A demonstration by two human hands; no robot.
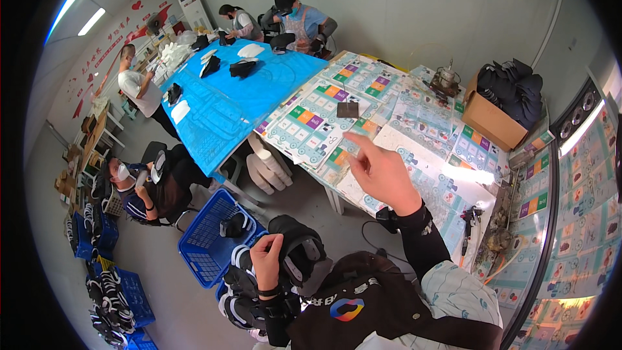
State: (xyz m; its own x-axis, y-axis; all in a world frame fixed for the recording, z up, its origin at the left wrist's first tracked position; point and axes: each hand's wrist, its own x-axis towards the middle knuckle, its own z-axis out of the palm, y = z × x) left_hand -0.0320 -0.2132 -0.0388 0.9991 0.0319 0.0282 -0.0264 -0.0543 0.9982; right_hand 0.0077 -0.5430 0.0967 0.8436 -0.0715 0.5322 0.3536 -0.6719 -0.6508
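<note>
My right hand (387, 178) is raised over the near part of the printed-sheet table (414, 131), its index finger stretched out and the other fingers partly bent. Nothing shows in its grasp. Beyond its fingertip a small dark brown square (347, 110) lies flat on the sheets. My left hand (265, 260) is held low in front of me, fingers curled closed; what they hold, if anything, is hidden. Just right of it is a bulky black and grey padded piece (303, 249). Below and around that hand are several black pieces with white edges (241, 285).
A blue basket (207, 240) stands beyond my left hand. Next to the printed table is a blue-covered table (253, 100) where people work. A cardboard box (492, 116) of black pieces and a spray gun (469, 220) are at right. Another person (152, 185) sits at left.
</note>
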